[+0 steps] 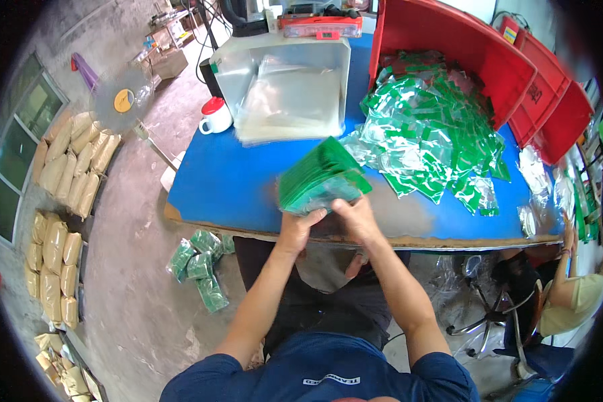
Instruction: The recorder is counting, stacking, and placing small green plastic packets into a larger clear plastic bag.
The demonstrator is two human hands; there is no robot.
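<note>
Left hand (300,230) and right hand (356,216) pinch green packet bundle (321,173) from both sides. Nearer than bundle: navy shirt (315,358), lettered label (331,380). Right of bundle: red crate (546,114), dark lettering (534,94).

The head view comes from the left one of two fisheye cameras worn side by side on the person's head. The lens is positioned above the near side of the desk (204,177) and faces downward and forward across its top. The left hand (300,229) and right hand (358,220), at the desk's near edge, lie at close range. The field extends past the desk's left side to the floor (130,234) and past its right side to a co-worker (575,305).
</note>
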